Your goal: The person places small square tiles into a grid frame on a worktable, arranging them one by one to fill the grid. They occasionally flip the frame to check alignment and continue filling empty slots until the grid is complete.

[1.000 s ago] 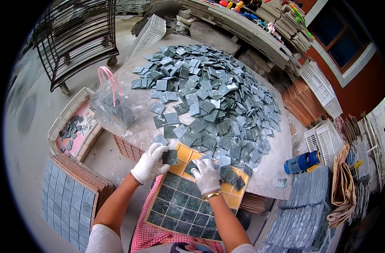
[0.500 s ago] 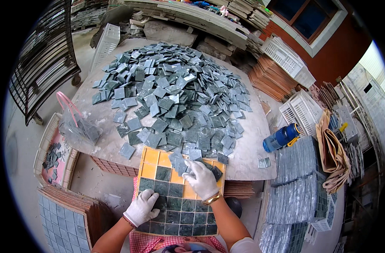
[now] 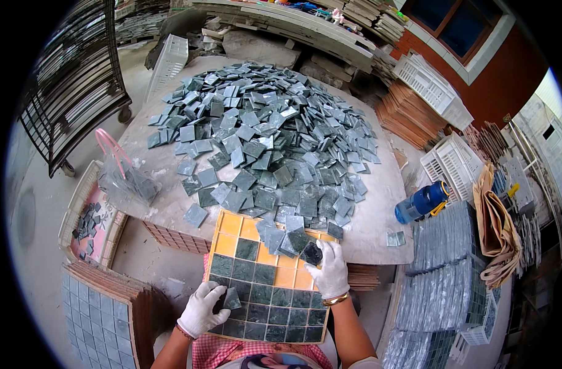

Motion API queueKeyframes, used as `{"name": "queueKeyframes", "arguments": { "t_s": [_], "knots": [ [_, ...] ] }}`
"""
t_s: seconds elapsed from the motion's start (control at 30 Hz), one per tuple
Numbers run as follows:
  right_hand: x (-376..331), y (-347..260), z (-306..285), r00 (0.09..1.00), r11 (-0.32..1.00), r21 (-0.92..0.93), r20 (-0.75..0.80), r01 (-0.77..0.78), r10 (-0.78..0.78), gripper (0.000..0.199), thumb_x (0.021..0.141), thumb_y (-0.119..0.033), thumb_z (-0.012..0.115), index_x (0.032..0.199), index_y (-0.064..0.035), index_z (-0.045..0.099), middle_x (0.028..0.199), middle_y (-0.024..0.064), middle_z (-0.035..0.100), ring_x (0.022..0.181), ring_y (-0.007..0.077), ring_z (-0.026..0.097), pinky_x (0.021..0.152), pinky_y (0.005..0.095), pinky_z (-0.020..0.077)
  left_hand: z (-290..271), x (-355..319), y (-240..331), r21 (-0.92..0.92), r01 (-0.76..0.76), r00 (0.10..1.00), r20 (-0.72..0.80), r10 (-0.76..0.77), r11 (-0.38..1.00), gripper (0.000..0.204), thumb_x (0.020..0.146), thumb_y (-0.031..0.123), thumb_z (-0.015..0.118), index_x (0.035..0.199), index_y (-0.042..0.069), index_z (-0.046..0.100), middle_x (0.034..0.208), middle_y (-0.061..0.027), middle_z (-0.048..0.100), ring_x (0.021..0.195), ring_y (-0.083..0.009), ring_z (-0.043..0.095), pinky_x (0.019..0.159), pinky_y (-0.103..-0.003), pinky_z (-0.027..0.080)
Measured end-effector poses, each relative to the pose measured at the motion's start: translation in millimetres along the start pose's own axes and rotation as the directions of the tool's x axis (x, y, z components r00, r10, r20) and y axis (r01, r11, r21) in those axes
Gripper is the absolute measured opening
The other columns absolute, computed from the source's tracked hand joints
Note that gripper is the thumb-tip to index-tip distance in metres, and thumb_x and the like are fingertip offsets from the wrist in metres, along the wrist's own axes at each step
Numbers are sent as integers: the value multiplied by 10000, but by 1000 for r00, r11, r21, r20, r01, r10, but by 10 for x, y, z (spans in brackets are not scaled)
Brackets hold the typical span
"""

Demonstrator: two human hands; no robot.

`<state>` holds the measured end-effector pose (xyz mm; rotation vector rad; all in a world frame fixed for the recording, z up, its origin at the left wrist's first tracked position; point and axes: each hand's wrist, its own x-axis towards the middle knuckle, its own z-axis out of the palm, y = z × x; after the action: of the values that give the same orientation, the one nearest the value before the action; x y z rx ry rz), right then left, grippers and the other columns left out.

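Your left hand (image 3: 202,309) pinches a dark green tile (image 3: 231,299) between thumb and fingers at the lower left of the grid tray (image 3: 227,244), just over rows already filled. Your right hand (image 3: 330,270) pinches a second tile (image 3: 311,253) at the tray's right edge, fingers curled around it. The open yellow cells (image 3: 287,277) lie up and to the right of the left hand and just left of the right hand, so the right hand is nearer to them. The tray's long axis runs away from you, toward the tile heap (image 3: 262,141) on the round surface (image 3: 379,221); the heap's near edge spills onto the tray's far rows.

A clear bag (image 3: 126,182) with pink handles stands at the surface's left edge. A blue bottle (image 3: 421,202) lies on its side at the right edge, beside white crates (image 3: 453,163). A brown paper bag (image 3: 497,237) slumps further right. Filled tile sheets (image 3: 96,310) are stacked at lower left, and more sheets (image 3: 441,246) at right.
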<state>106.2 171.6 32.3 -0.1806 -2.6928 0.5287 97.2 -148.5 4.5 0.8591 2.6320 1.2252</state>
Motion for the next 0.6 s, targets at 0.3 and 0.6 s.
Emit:
{"name": "queueKeyframes", "arguments": {
  "t_s": [0.3,0.6],
  "knots": [
    [731,-847,718,922,979,158,347,125,-174,660,645,-221,813,1219,-70,522,1142,123,531,1025,298,581,875,371,492,-41,-262,-82,-48,26,999,-31,-27,999,483,671,145,717,1113,21,568,1040,-168,538,875,-342,596,749,-394,529],
    [876,-958,1067,900,974,184,390,130,-194,501,706,-201,762,1142,-12,603,1135,134,565,1004,302,591,868,362,489,-90,-269,-123,-90,23,999,-22,-25,996,489,675,150,707,1119,15,556,1026,-165,541,898,-345,587,773,-399,520]
  ]
}}
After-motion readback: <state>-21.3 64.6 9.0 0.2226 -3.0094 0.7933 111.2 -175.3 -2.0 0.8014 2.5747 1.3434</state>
